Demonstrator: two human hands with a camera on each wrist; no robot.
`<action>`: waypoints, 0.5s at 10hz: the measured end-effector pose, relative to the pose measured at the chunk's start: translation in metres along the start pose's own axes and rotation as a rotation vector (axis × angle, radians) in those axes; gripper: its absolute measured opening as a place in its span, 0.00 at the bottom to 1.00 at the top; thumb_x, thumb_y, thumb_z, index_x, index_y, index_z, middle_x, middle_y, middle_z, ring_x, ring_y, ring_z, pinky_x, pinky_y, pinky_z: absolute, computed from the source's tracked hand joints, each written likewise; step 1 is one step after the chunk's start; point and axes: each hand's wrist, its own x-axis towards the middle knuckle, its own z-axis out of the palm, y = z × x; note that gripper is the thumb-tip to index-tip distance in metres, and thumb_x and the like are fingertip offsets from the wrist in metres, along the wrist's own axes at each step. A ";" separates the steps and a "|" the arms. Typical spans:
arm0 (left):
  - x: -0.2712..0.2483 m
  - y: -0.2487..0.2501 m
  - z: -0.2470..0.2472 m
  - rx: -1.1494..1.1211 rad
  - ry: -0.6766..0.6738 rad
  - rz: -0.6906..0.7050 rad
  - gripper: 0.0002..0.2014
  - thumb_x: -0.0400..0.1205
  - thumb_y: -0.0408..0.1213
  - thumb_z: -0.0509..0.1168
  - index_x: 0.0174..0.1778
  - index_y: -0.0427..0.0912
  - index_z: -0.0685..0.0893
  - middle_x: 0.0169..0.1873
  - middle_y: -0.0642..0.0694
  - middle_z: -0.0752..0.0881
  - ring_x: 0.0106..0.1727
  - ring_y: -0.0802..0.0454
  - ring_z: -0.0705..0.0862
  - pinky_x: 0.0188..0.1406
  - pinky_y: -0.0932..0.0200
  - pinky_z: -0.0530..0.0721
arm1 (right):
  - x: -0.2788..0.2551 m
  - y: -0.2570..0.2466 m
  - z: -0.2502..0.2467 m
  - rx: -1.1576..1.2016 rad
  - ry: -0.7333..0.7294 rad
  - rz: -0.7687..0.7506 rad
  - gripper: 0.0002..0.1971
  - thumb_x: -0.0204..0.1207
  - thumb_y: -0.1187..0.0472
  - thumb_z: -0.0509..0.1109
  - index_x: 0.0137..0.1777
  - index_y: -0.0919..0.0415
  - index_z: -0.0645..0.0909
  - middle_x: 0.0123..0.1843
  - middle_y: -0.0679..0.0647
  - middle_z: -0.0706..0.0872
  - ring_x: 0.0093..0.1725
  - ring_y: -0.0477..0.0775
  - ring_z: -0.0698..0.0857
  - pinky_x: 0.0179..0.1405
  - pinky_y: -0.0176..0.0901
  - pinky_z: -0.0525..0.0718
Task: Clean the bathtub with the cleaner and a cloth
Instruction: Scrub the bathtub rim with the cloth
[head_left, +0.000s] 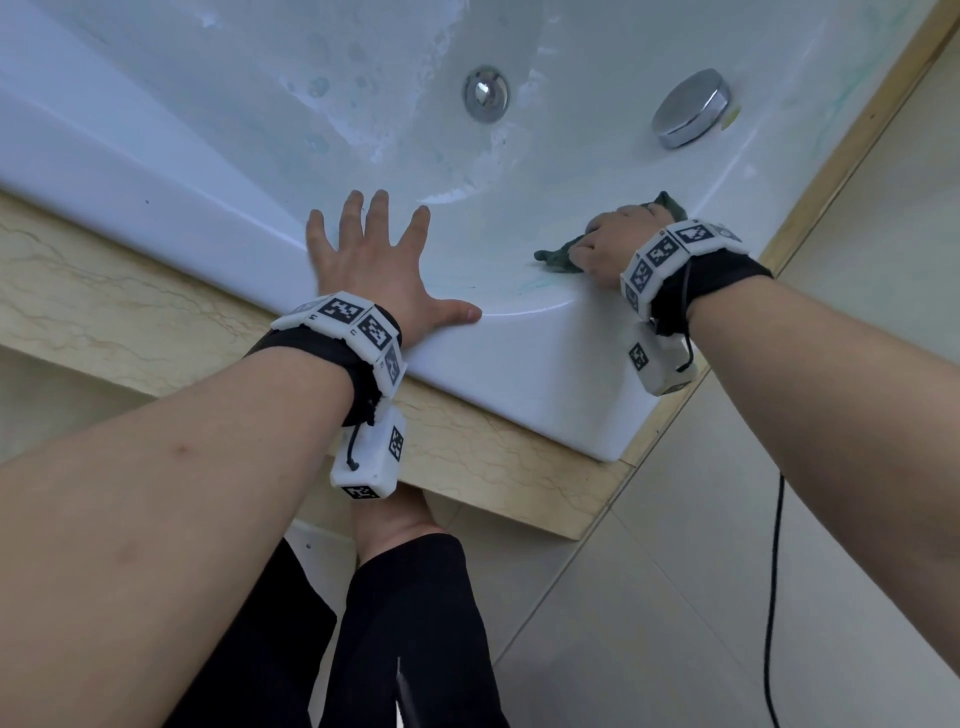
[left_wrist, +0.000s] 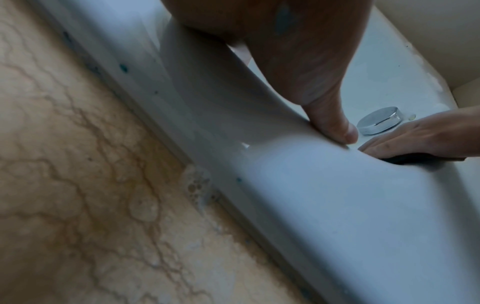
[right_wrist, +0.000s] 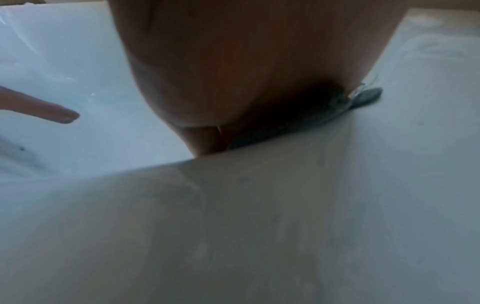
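Nearest: my legs in dark trousers (head_left: 415, 623) stand on the pale tiled floor (head_left: 675, 597); a black cable (head_left: 775, 597) hangs down at right.

Marble-patterned ledge (head_left: 130, 322) runs under the white bathtub (head_left: 545, 374) rim. Left wrist view shows small foam bubbles where ledge meets rim, plus blue-green specks on the rim.

My left hand (head_left: 376, 270) lies flat on the rim, fingers spread wide and straight, thumb along the inner edge, holding nothing.

My right hand (head_left: 610, 247) rests on the rim corner, pressing down on the dark green cloth (head_left: 558, 257). Cloth edges stick out on both sides of the hand. Whether the fingers curl round it or lie flat, I cannot tell. A faint greenish smear shows on the rim just beside the cloth.

Further in: tub floor wet, with foam patches. Chrome drain (head_left: 485, 93) at the bottom; round chrome knob (head_left: 691, 109) on the end wall, well apart from the cloth.
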 end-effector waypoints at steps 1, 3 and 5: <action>0.000 0.000 0.000 0.000 0.003 -0.002 0.55 0.64 0.82 0.55 0.84 0.57 0.49 0.85 0.44 0.47 0.85 0.42 0.42 0.78 0.34 0.37 | -0.003 0.008 -0.006 -0.051 -0.004 0.026 0.49 0.50 0.35 0.29 0.62 0.51 0.77 0.70 0.54 0.76 0.72 0.64 0.69 0.73 0.61 0.61; 0.000 0.000 0.001 0.003 0.007 0.002 0.55 0.64 0.82 0.56 0.84 0.57 0.50 0.85 0.44 0.48 0.85 0.42 0.42 0.78 0.33 0.38 | -0.006 -0.037 -0.003 -0.026 -0.058 -0.065 0.24 0.73 0.43 0.45 0.53 0.49 0.80 0.58 0.52 0.80 0.60 0.62 0.79 0.61 0.58 0.73; 0.000 0.001 -0.001 0.001 0.005 0.005 0.55 0.64 0.82 0.57 0.84 0.58 0.50 0.85 0.44 0.48 0.85 0.43 0.42 0.78 0.34 0.38 | -0.021 -0.028 -0.010 0.038 -0.024 0.000 0.18 0.76 0.53 0.50 0.47 0.55 0.82 0.52 0.52 0.83 0.52 0.60 0.82 0.58 0.52 0.76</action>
